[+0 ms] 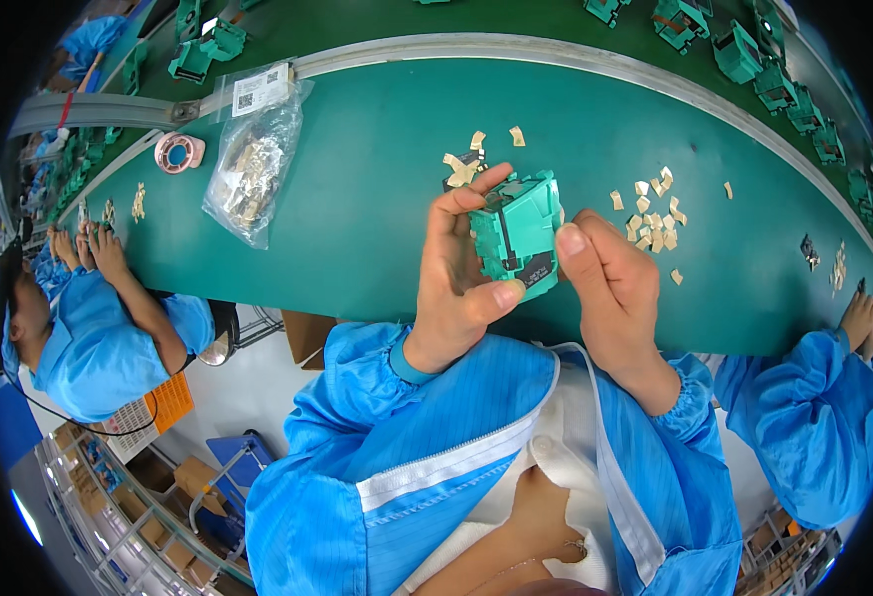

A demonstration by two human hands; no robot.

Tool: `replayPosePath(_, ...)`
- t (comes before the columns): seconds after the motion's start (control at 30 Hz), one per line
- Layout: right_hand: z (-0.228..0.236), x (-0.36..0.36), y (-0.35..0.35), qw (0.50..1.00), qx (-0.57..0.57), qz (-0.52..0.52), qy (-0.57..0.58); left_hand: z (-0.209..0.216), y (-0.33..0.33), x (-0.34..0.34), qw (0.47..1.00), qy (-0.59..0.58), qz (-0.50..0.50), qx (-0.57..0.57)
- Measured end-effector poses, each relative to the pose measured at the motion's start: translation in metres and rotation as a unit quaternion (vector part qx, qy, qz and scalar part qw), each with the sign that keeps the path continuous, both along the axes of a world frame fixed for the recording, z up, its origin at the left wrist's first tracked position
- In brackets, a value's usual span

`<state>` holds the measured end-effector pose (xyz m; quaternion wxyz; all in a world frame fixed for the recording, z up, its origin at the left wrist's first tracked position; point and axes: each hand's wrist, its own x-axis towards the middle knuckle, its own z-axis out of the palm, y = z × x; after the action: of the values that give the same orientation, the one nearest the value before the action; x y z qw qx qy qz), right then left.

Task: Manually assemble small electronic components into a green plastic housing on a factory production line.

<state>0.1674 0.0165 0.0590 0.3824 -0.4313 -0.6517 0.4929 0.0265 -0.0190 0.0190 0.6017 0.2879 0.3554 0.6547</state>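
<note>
My left hand [456, 283] grips a green plastic housing [531, 223] with black parts on it, holding it above the green worktop. The thumb presses its lower edge and the fingers reach behind its left side. Close against the housing's right side, my right hand [607, 283] is closed, thumb and index finger pressed together. Whatever may be between those fingertips is hidden. Just beyond the left fingers lie several small brass-coloured metal pieces [461, 171] with dark parts among them. More of these metal pieces [657, 221] are scattered to the right of my right hand.
A clear plastic bag [250, 174] of small parts lies left, beside a tape roll [178, 153]. Beyond a metal rail [516, 48], more green housings [737, 55] stand on a green strip. Co-workers in blue sit at left [109, 338] and right [804, 427].
</note>
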Motion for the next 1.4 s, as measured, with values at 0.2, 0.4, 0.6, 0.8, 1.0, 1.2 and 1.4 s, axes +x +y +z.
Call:
replayPosePath(0.2,-0.006,0.005,0.006,0.998,-0.022,0.063,-0.013,0.000,0.001,-0.009,0.998,0.061,-0.014,0.003)
replayPosePath(0.4,-0.012,0.048,0.025,0.988,-0.055,-0.142,0.007,0.053,0.100,-0.108,0.906,0.383,0.175,0.052)
replayPosePath(0.6,-0.029,0.053,0.019,0.989,-0.015,-0.144,-0.041,-0.033,0.251,-0.246,0.731,0.617,0.273,-0.106)
replayPosePath(0.8,-0.051,0.032,0.010,0.965,0.144,-0.006,-0.221,-0.039,0.259,-0.240,0.690,0.665,0.286,0.014)
replayPosePath(1.0,-0.059,0.002,0.022,0.955,0.169,0.040,-0.239,0.042,0.107,-0.106,0.833,0.481,0.233,0.146)
replayPosePath(1.2,-0.060,-0.004,0.023,0.950,0.183,0.102,-0.231,0.033,-0.006,-0.048,0.801,0.581,0.064,0.128)
replayPosePath(1.4,-0.034,0.015,0.004,0.996,0.028,0.045,-0.071,0.007,-0.003,-0.015,0.832,0.537,0.008,0.143)
